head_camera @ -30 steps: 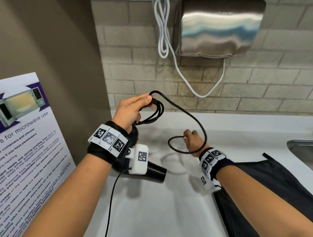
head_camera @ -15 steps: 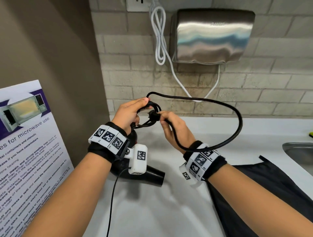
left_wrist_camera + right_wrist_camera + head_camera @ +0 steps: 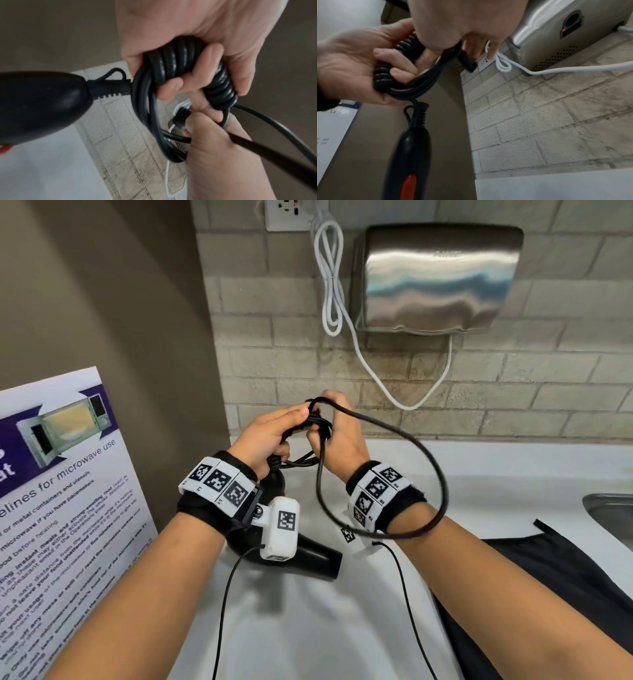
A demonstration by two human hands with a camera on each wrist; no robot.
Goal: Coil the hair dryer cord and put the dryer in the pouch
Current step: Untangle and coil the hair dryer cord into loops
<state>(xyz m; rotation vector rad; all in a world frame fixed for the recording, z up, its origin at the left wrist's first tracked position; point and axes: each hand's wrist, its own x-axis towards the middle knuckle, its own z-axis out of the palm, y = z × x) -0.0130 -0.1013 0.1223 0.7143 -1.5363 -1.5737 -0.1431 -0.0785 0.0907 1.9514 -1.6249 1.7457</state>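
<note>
My left hand (image 3: 270,433) grips a bundle of coiled black cord (image 3: 178,63) above the counter, fingers curled round several loops. The black hair dryer (image 3: 308,559) hangs below that hand by its cord end, handle (image 3: 407,155) upward with a red switch. My right hand (image 3: 342,436) is pressed against the left and pinches the cord near the plug (image 3: 467,60). A loose loop of cord (image 3: 435,474) swings out to the right and back under my right wrist. The black pouch (image 3: 548,577) lies flat on the counter at the right, under my right forearm.
A steel hand dryer (image 3: 438,275) hangs on the brick wall with a white cable (image 3: 332,278) from a wall socket (image 3: 291,210). A microwave poster (image 3: 58,491) leans at the left. A sink edge (image 3: 609,508) shows at the far right of the white counter (image 3: 308,628).
My right hand came from out on the counter up to the left hand, bringing the cord to the bundle. The free loop swung wide to the right and now droops lower.
</note>
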